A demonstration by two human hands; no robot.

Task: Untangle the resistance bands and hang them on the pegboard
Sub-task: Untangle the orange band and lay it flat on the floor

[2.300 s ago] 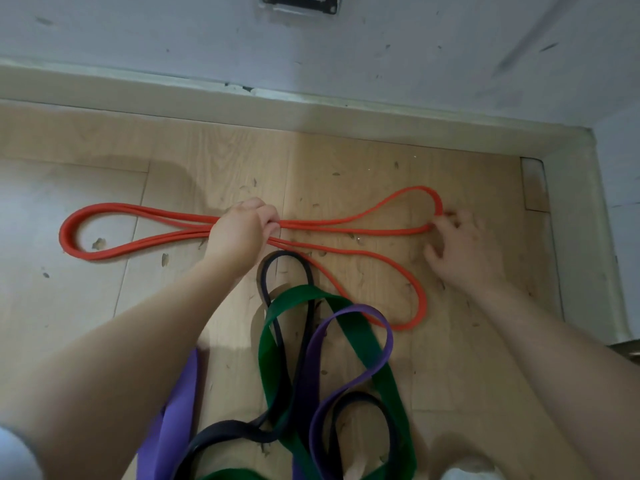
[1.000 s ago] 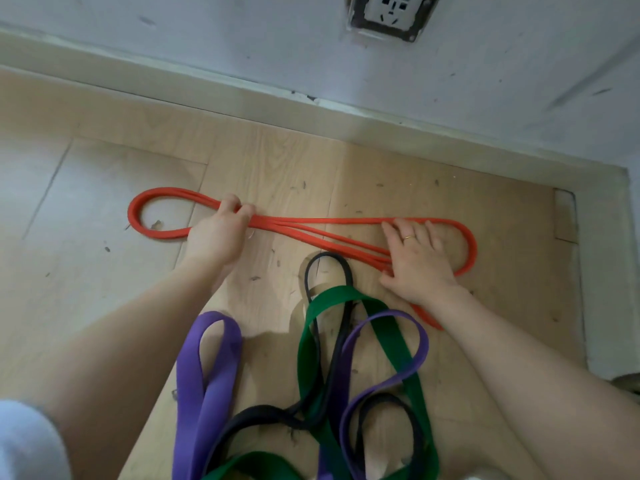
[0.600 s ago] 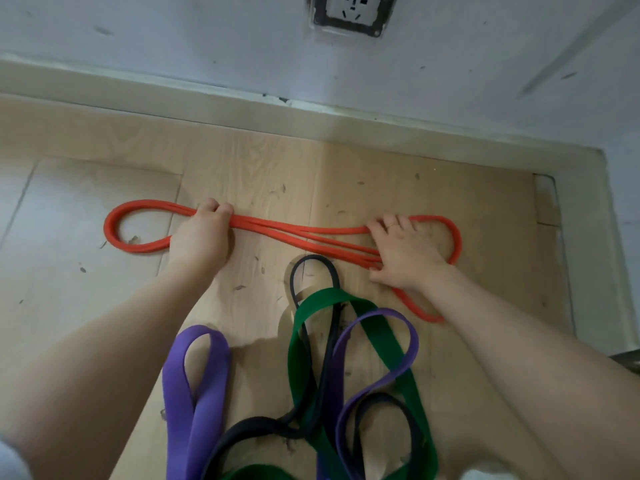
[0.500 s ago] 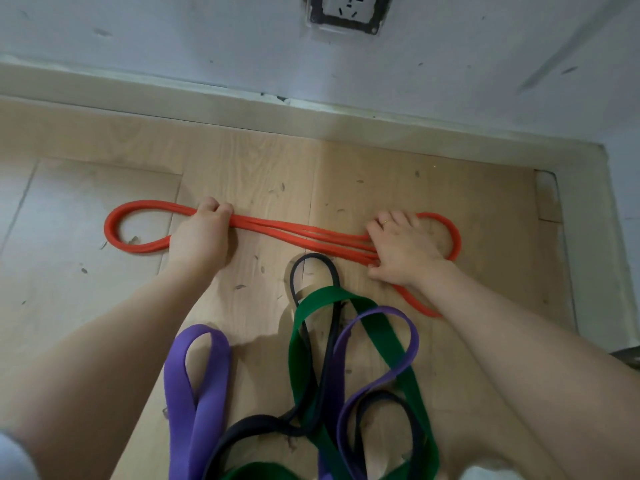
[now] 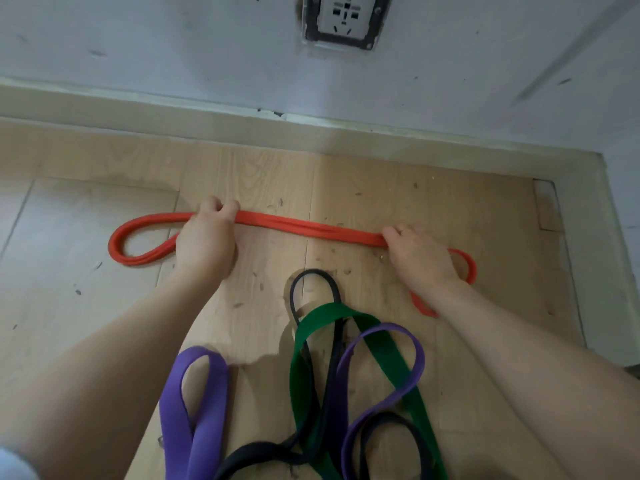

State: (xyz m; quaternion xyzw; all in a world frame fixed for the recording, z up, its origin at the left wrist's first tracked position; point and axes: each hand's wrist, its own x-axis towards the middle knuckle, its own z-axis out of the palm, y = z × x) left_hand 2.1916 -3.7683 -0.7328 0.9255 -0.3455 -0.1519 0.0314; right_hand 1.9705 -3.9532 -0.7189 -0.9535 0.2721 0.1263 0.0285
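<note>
My left hand (image 5: 204, 242) and right hand (image 5: 420, 259) both curled their fingers around the red band (image 5: 304, 228), which lay gathered in strands on the wooden floor (image 5: 381, 188) between them. Nearer to me than my hands, the green band (image 5: 304, 358), purple band (image 5: 194, 420) and black band (image 5: 313, 277) lay tangled together.

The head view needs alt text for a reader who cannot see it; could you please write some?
Both hands, left hand and right hand, grip a gathered orange band on a wooden floor by a wall. Nearer the camera, a purple band, green band and black band lie tangled.
</note>
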